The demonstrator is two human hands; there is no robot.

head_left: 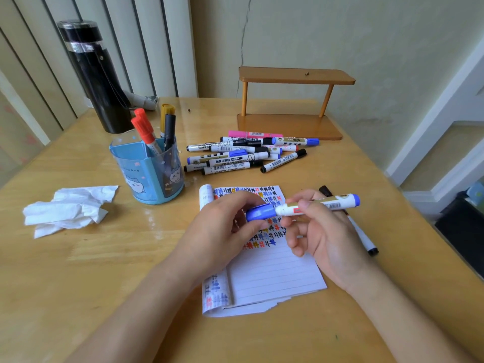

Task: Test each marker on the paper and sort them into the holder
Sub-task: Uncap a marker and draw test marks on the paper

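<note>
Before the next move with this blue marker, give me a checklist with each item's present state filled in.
1. Right hand grips the blue marker by its barrel: ok.
2. Left hand holds the blue cap: ok.
3. Cap clear of the tip, ready to write: cannot tell; the tip is hidden and the cap meets the barrel.
4. Paper has bare lines below the test marks: ok.
5. Holder stands upright with room beside the red markers: ok.
6. Marker pile lies apart from both hands: ok.
</note>
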